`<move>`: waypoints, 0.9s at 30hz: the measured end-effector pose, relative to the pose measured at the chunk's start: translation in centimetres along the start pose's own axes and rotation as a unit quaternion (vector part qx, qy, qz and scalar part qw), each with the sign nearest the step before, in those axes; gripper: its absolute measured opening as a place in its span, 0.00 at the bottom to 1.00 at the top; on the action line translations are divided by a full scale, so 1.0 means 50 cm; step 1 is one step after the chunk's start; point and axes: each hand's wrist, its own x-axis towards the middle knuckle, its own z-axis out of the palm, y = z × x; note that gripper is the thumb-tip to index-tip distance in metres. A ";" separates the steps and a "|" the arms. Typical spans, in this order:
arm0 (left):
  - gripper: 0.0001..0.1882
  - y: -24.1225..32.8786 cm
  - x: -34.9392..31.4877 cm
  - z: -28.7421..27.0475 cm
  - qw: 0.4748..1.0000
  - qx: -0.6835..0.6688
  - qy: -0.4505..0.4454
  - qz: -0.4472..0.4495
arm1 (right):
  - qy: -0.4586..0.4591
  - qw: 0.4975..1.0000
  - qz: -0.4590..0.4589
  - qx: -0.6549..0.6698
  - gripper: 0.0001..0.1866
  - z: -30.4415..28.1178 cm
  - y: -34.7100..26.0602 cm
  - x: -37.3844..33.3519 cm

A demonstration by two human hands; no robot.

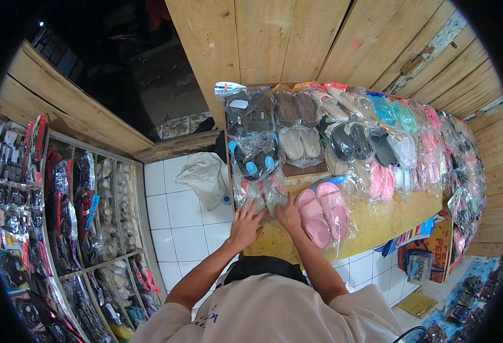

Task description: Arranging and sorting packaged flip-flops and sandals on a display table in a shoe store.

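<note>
Left hand (246,225), fingers spread, lay on a clear-bagged pair (274,191) left of the pink sandals (324,216); whether the right hand (288,216) gripped it could not be told. Beyond these sandals, bagged footwear (351,143) lay in rows, the handled pair apparently not yet released. Right of them, a carton (439,262) bore lettering; small labels illegible.

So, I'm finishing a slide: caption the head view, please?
Left hand and right hand at plastic-wrapped footwear on a yellowish table, pink slippers lying to the right.
</note>
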 end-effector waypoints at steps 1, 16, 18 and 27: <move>0.33 -0.017 -0.010 0.019 0.998 0.031 -0.049 0.001 | 0.013 1.000 0.002 -0.013 0.35 0.003 -0.003 -0.012; 0.27 0.059 0.050 0.068 0.979 0.104 -0.122 -0.124 | -0.066 0.988 -0.089 -0.104 0.27 -0.054 0.012 -0.013; 0.25 0.118 0.075 0.049 0.973 0.169 -0.102 -0.116 | -0.028 0.996 -0.083 -0.028 0.24 -0.120 0.008 -0.030; 0.29 0.237 0.048 0.218 0.813 -0.408 -0.379 -0.170 | 0.309 0.938 0.084 -0.130 0.30 -0.327 0.368 -0.114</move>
